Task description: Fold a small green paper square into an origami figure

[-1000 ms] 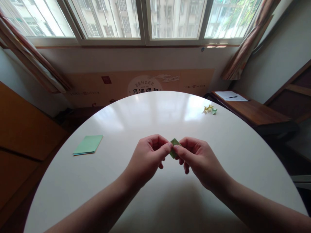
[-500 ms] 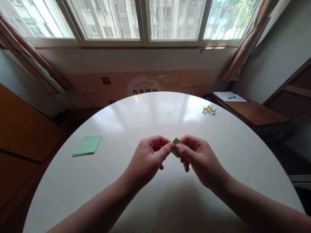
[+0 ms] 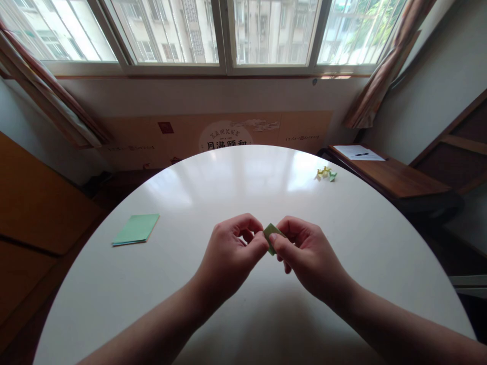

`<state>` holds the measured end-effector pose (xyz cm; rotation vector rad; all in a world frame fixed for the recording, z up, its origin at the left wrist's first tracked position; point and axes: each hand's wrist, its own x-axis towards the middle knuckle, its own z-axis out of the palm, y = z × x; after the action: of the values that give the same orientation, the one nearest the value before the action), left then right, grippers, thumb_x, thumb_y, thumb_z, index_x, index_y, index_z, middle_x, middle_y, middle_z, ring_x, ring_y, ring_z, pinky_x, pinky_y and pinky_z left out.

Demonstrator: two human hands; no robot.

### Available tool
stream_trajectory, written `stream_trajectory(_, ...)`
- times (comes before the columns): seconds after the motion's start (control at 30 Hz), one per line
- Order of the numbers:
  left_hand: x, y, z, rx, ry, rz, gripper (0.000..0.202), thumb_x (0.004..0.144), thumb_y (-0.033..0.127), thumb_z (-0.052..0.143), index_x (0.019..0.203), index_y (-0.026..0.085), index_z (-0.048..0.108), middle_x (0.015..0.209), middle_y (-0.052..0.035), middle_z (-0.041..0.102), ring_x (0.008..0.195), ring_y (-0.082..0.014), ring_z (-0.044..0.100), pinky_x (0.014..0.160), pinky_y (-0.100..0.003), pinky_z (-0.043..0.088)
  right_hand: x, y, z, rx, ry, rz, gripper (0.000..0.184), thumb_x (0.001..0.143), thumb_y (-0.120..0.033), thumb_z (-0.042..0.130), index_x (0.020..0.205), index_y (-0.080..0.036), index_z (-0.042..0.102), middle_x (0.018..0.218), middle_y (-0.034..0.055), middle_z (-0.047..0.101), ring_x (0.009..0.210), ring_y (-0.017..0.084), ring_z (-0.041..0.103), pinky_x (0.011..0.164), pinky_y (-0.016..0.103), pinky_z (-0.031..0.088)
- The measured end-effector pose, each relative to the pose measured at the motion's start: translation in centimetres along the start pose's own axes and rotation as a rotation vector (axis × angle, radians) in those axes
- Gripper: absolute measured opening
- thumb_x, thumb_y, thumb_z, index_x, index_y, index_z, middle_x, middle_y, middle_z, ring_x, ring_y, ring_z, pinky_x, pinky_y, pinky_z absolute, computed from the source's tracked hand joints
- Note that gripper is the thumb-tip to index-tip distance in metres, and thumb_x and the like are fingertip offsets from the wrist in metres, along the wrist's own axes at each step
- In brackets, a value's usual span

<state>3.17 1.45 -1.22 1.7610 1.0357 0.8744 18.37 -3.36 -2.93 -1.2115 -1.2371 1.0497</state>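
Note:
A small folded piece of green paper (image 3: 270, 230) is held up over the white round table (image 3: 243, 324), between my two hands. My right hand (image 3: 304, 246) pinches it, with the thumb flat on its near face and the fingers behind. My left hand (image 3: 236, 253) is closed in a pinch at the paper's left corner, thumb and forefinger meeting there. The fingers hide part of the paper's edges, so its exact folds cannot be made out.
A stack of green square paper (image 3: 137, 229) lies on the table's left side. Several small folded paper figures (image 3: 326, 174), yellow and green, sit at the far right. Beyond the table's right edge, a wooden desk (image 3: 403, 177) bears a white sheet (image 3: 352, 151) and a pen (image 3: 361, 154).
The green paper has shifted slightly left and down, and more of its face shows. My left thumb has slid from the paper's face to its left corner.

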Motion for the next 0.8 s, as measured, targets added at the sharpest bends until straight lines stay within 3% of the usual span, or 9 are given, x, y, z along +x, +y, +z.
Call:
stream_trajectory(0.4,0.15,-0.29,-0.33,-0.096,-0.003,-0.012,0.014,0.083,0.023,0.054,0.075,0.017,0.064,0.057,0.003,0.056,0.049,-0.0112,0.05,0.047,-0.022,0.041,0.06,-0.03,-0.03,0.08,0.009,0.054,0.026,0.087,-0.034,0.065,0.068,-0.018,0.055,0.056,-0.004,0.055,0.047,0.01,0.048,0.041,0.02,0.04)
stream_trajectory(0.6,0.1,-0.16,-0.22,0.029,0.013,0.045,0.012,0.08,0.022,0.058,0.072,0.017,0.064,0.061,0.0013,0.059,0.055,-0.0119,0.051,0.051,-0.023,0.041,0.01,-0.09,-0.01,0.049,-0.003,0.047,0.028,0.087,-0.036,0.066,0.068,-0.018,0.057,0.056,-0.0038,0.053,0.047,0.01,0.047,0.042,0.021,0.039)
stream_trajectory(0.8,-0.12,-0.11,-0.04,0.1,0.039,0.072,0.014,0.079,0.021,0.06,0.066,0.017,0.06,0.057,0.0036,0.053,0.052,-0.0095,0.043,0.049,-0.021,0.036,0.02,0.04,-0.07,0.005,-0.013,0.01,0.029,0.087,-0.037,0.066,0.068,-0.018,0.057,0.058,-0.0026,0.054,0.051,0.011,0.048,0.047,0.024,0.039)
